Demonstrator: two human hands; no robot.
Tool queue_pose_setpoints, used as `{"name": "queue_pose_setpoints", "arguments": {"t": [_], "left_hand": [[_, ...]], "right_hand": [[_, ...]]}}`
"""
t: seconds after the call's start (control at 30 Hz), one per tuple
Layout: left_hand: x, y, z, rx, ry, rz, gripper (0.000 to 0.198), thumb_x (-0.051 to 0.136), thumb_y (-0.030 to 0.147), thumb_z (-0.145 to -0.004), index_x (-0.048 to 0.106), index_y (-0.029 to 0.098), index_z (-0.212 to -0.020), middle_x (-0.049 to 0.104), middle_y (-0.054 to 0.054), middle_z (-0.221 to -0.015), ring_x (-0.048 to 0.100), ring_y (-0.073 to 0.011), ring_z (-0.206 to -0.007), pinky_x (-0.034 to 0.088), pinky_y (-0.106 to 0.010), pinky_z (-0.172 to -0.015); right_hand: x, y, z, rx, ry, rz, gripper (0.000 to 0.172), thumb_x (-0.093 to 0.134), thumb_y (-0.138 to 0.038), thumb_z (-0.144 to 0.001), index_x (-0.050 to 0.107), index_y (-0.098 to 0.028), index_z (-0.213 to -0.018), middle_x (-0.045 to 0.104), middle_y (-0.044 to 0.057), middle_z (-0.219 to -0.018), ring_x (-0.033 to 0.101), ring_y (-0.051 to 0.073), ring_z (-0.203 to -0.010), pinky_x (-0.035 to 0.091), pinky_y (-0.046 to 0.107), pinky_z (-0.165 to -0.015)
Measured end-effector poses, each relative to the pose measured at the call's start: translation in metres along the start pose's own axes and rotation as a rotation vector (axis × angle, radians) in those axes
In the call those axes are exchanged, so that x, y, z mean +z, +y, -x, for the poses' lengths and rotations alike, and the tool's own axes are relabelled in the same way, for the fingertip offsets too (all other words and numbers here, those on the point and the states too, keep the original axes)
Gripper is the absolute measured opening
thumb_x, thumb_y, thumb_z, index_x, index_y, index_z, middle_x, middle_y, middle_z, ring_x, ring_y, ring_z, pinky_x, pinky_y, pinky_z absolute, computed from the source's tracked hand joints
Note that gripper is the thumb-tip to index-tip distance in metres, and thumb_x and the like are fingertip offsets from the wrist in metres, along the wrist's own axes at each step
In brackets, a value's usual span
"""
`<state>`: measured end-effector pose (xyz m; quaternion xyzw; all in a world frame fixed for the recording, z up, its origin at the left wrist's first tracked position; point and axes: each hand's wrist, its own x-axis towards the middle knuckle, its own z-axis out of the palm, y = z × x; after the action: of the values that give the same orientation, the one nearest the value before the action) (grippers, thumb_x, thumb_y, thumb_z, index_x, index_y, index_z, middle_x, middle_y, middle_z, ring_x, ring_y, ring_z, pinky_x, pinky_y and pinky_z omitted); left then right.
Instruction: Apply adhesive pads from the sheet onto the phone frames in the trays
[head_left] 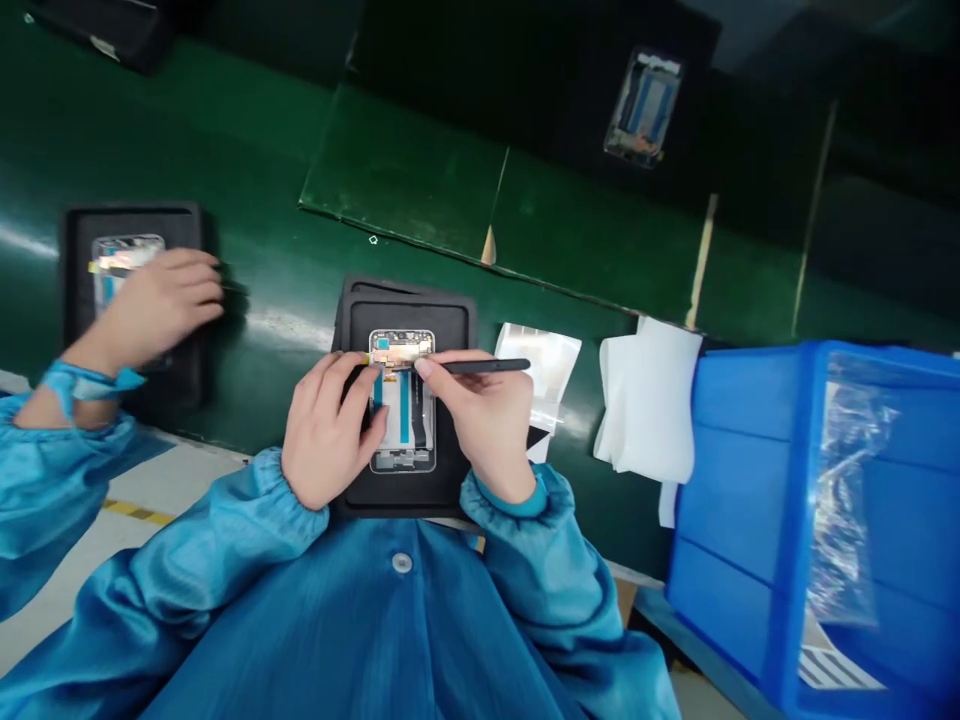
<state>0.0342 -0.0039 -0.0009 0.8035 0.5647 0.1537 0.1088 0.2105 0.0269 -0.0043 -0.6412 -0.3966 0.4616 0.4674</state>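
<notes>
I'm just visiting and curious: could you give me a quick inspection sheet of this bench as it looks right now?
Surface: dark green bench top, glossy, with a green mat farther back.
Job's things: opened phone frame lying in a black tray; black stylus tool, tip at the frame's upper end.
Clutter: white sheets, shiny plastic bag, blue bin, another phone frame farther back.
Grippers: left hand rests on the frame's edge; right hand holds the stylus tool.
Cables: nothing seen.
Surroundings: co-worker's hand on a second tray at left.
</notes>
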Motion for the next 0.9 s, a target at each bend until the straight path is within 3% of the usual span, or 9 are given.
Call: {"name": "queue_pose_setpoints", "arguments": {"t": [0.27, 0.9], "left_hand": [[0.014, -0.009, -0.001, 0.036, 0.067, 0.061, 0.043, 0.057, 0.031, -0.094, 0.056, 0.014, -0.133, 0.060, -0.018, -0.136, 0.052, -0.0349, -0.132, 0.045, -0.050, -0.104], [0.013, -0.008, -0.003, 0.057, 0.085, 0.022, 0.042, 0.060, 0.029, -0.092, 0.060, 0.008, -0.128, 0.062, -0.019, -0.132, 0.053, -0.0348, -0.129, 0.043, -0.046, -0.102]], "right_hand": [[0.009, -0.002, -0.006, 0.008, 0.009, 0.096, 0.015, 0.084, -0.032, -0.074, 0.077, -0.019, -0.079, 0.080, 0.004, -0.078, 0.076, 0.020, -0.069, 0.063, 0.030, -0.061], [0.011, 0.001, -0.004, -0.022, 0.026, 0.157, 0.013, 0.084, -0.031, -0.076, 0.078, -0.020, -0.080, 0.080, 0.003, -0.081, 0.075, 0.018, -0.069, 0.062, 0.027, -0.060]]}}
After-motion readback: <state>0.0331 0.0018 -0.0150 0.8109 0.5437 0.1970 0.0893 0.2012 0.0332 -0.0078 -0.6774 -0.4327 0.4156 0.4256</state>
